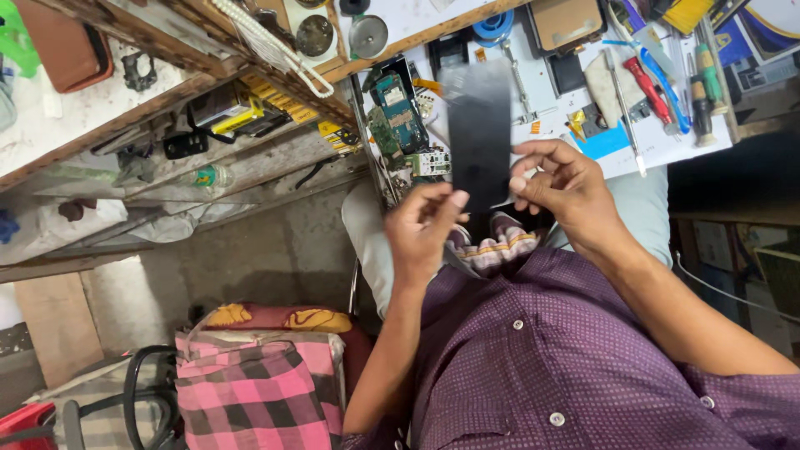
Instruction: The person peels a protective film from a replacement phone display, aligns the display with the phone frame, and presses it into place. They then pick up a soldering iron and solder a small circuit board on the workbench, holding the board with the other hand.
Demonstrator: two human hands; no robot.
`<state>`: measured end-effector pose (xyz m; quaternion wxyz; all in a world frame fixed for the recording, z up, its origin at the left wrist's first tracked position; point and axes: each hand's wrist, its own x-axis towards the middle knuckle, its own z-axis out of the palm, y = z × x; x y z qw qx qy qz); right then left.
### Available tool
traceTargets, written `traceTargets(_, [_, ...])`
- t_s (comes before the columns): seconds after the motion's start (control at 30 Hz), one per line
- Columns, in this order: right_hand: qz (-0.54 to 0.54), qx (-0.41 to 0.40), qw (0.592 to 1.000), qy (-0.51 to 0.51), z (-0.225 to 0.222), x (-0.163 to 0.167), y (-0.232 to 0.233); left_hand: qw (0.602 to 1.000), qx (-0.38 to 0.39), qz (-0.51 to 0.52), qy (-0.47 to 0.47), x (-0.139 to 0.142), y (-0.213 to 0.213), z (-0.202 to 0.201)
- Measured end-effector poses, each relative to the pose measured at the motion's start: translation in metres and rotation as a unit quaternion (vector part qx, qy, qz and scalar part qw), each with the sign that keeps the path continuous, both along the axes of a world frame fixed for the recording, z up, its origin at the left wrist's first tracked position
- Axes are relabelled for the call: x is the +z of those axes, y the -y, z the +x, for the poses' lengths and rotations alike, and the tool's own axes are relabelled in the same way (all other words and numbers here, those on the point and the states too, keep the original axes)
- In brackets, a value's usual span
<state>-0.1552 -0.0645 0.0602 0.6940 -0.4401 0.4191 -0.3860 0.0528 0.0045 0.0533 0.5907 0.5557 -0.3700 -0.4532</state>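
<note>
I hold a flat black rectangular panel point(478, 133), like a phone screen, upright in front of my chest with both hands. My left hand point(422, 229) pinches its lower left corner between thumb and fingers. My right hand point(557, 185) grips its lower right edge with fingertips. Behind the panel, green circuit boards point(398, 117) lie at the edge of the white worktop point(667, 146). My purple dotted shirt fills the lower right.
On the worktop lie a red-handled screwdriver point(647, 87), a blue-handled tool point(667, 87), tweezers point(625, 112) and a blue tape roll point(495, 25). A wooden shelf point(200, 75) with clutter is at the left. A pink checked bag point(258, 387) sits on the floor below.
</note>
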Motion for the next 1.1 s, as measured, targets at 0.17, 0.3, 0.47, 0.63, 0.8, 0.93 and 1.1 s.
traceTargets(0.17, [-0.006, 0.004, 1.000, -0.011, 0.000, 0.009, -0.004, 0.963, 0.158, -0.101, 0.193, 0.051, 0.006, 0.039])
traceTargets(0.3, [-0.005, 0.003, 1.000, -0.013, -0.009, 0.000, -0.006, 0.929, 0.235, -0.133, 0.252, 0.075, 0.007, 0.059])
traceTargets(0.47, [0.000, -0.014, 1.000, -0.006, -0.018, -0.014, -0.008, 0.874, 0.247, -0.085, 0.410, 0.070, -0.018, 0.067])
traceTargets(0.63, [0.003, -0.005, 1.000, -0.003, -0.015, -0.018, -0.006, 0.880, 0.266, -0.063, 0.388, 0.061, -0.032, 0.059])
traceTargets(0.8, [-0.005, 0.011, 1.000, -0.008, -0.008, -0.017, -0.007, 0.860, 0.244, -0.130, 0.430, 0.086, -0.017, 0.055])
traceTargets(0.93, [-0.005, 0.010, 1.000, -0.004, -0.008, -0.020, -0.007, 0.837, 0.274, -0.148, 0.450, 0.105, 0.026, 0.056])
traceTargets(1.1, [-0.010, -0.011, 1.000, -0.010, -0.015, -0.024, -0.006, 0.858, 0.319, -0.147, 0.375, 0.118, 0.074, 0.073])
